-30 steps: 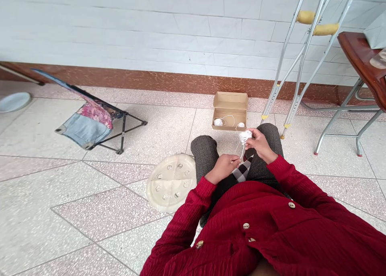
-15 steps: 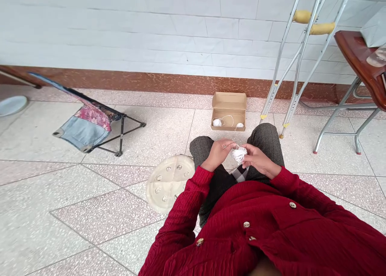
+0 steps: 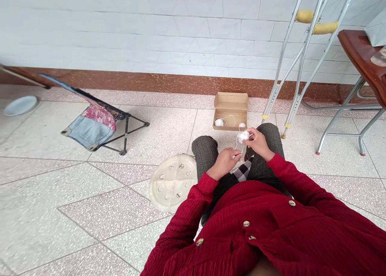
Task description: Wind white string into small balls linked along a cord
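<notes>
From the head view, the right hand (image 3: 258,144) is gripping a small white ball of yarn (image 3: 243,137) between its fingers and thumb, holding it up just above the right knee (image 3: 273,143), which is keeping it off the legs. The left hand (image 3: 223,163) is curling inward just below and beside the right hand, close to a thin white strand (image 3: 239,148) that is hanging from the ball. Whether it is pinching the strand is too small to tell. Beyond the right hand, an open cardboard box (image 3: 230,103) is sitting on the tiled floor (image 3: 60,211), holding two more small white balls (image 3: 219,122) joined by a loop of string (image 3: 230,117). Left of the left hand, a round pale plastic lid (image 3: 158,191) is lying on the floor. Compared with the earlier view, the hands are drawing apart: both were meeting around the ball, whereas the right hand alone is now carrying it, higher and nearer the box, and the left hand is sitting lower.
</notes>
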### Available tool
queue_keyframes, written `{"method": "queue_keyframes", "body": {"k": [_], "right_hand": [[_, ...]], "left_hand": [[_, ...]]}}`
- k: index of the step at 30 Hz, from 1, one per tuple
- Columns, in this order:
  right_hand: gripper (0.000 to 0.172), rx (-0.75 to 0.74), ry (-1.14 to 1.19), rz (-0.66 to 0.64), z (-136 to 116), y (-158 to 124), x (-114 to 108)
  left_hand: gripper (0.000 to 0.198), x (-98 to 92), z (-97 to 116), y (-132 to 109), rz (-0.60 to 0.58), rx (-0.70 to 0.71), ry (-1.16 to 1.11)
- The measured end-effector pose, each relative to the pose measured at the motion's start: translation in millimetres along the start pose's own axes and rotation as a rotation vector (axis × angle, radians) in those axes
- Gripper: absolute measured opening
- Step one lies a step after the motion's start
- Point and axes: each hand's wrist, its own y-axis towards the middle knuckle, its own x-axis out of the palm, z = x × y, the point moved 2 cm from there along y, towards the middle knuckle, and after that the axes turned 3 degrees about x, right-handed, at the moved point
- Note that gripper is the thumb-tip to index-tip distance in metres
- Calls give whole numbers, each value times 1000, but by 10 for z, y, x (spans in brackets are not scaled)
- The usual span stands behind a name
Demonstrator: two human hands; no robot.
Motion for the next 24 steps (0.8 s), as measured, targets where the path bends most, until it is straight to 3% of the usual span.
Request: {"method": "queue_keyframes", "body": {"k": [3, 7, 11, 19, 22, 24], "right_hand": [[33, -32, -181, -75, 217, -132, 31], [40, 244, 181, -345, 310, -467, 135], [45, 366, 414, -500, 104, -694, 161], [41, 451, 555, -349, -243, -589, 50], [41, 342, 551, -289, -335, -420, 12], [41, 197, 468, -158, -347, -245, -41]], "left_hand": [[24, -103, -5, 2, 8, 74, 137], [23, -304, 2, 53, 77, 116, 188], [29, -369, 30, 110, 88, 116, 21], [43, -128, -181, 114, 178, -158, -340], [43, -48, -147, 71, 131, -167, -333], [41, -6, -63, 42, 78, -124, -297]]}}
